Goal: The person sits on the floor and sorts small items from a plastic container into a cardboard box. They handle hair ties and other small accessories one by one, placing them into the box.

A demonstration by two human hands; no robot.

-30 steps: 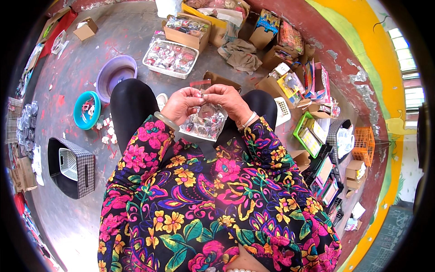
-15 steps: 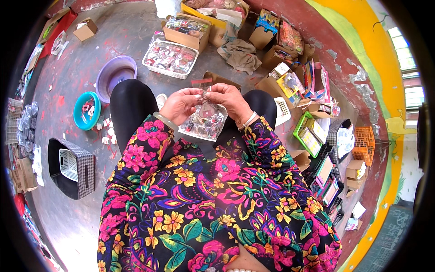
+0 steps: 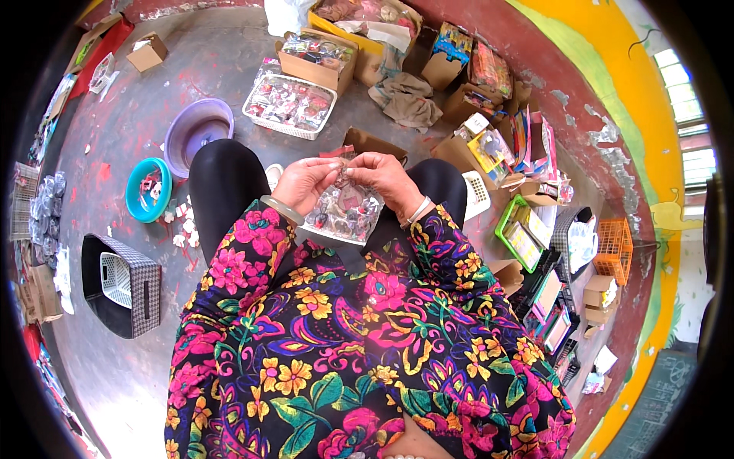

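Observation:
My left hand (image 3: 307, 185) and my right hand (image 3: 387, 180) meet over my lap, fingers pinched together. Between them they hold the top edge of a small clear plastic bag (image 3: 352, 193), with something pinkish showing in it. Its exact contents are too small to make out. Just beneath, a white basket (image 3: 330, 236) full of small packaged items rests on my lap between my knees. My hands partly hide its far side.
A white basket of small packets (image 3: 290, 105) stands ahead, beside a cardboard box (image 3: 329, 73). To the left are a purple basin (image 3: 174, 138), a teal basin (image 3: 136, 195) and a checked bin (image 3: 145, 294). A green basket (image 3: 511, 229) and an orange crate (image 3: 614, 249) sit right.
My fingers have shifted slightly at the bag's top edge, with the right hand turned a little. Both hands still pinch it. The whole view has moved slightly.

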